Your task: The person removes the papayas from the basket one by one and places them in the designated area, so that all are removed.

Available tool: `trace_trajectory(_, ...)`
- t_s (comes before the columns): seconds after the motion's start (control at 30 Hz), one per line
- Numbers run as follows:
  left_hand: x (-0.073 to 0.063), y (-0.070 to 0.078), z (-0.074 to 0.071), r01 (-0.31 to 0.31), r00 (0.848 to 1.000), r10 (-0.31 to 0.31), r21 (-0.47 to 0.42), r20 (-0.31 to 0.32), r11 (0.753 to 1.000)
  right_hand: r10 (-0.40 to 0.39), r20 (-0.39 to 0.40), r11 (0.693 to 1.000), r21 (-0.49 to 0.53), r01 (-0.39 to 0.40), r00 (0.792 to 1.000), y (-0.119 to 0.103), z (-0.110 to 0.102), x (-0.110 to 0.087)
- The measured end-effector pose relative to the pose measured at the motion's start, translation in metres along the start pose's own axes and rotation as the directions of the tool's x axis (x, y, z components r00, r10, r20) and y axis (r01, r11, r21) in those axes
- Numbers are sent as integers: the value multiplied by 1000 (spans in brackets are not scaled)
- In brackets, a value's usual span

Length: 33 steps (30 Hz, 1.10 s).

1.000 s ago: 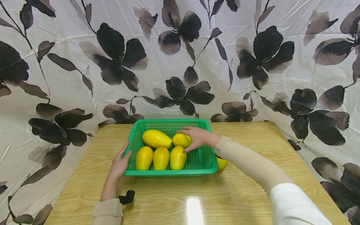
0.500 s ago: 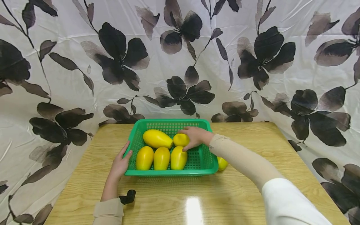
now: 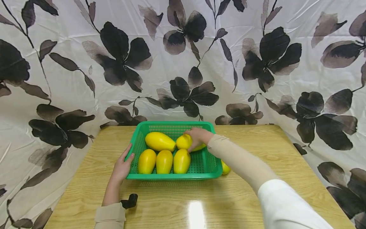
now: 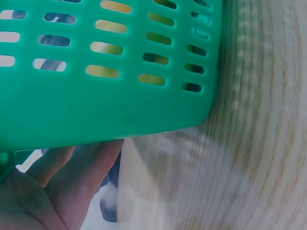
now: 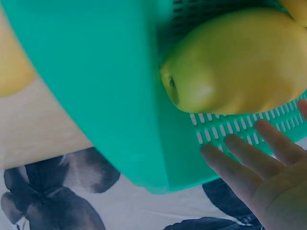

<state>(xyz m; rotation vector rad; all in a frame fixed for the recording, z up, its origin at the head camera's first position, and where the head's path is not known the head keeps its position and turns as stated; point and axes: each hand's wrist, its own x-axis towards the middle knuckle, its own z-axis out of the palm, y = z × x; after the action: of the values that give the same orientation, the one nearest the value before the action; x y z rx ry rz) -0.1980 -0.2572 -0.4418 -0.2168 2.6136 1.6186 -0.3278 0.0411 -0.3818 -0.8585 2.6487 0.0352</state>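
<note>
In the head view, a green slotted basket [image 3: 171, 176] holds several yellow, papaya-like fruits. My left hand [image 3: 121, 165] holds its left rim, thumb over the edge and fingers along the outside. The left wrist view shows this hand's fingers [image 4: 103, 160] against the basket's wall [image 4: 96, 110]. My right hand [image 3: 198, 137] reaches over the fruit [image 3: 183, 142] at the back right, partly hiding it. In the right wrist view that fruit [image 5: 240, 62] lies on its side, stem end towards the basket's right wall. My right hand [image 5: 268, 175] has straight, spread fingers beside it.
Three fruits stand along the front, among them a middle one [image 3: 164, 161]. A long one [image 3: 160, 141] lies at the back left. Another fruit [image 3: 225, 167] is on the wooden table [image 3: 160, 206] outside the basket's right side. A flowered curtain [image 3: 186, 63] hangs behind.
My right hand has shifted slightly left and its thumb has moved, so the right end of the back-right fruit now shows. The left hand and basket stay nearly still.
</note>
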Motion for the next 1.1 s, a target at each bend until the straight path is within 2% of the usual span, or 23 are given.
trace_trajectory(0.57, 0, 1, -2, -1, 1000, 1, -14, 4, 1000, 133, 34, 987, 84, -135, 991, -13, 2, 17)
trace_trajectory(0.9, 1, -2, -5, -18, 1000, 18, -14, -4, 1000, 229, 32, 956, 182, -231, 973, -19, 5, 23)
trace_trajectory(1.1, 1, -3, -4, -5, 1000, 5, -26, 3, 1000, 267, 33, 946, 183, -269, 963, -16, 16, 27)
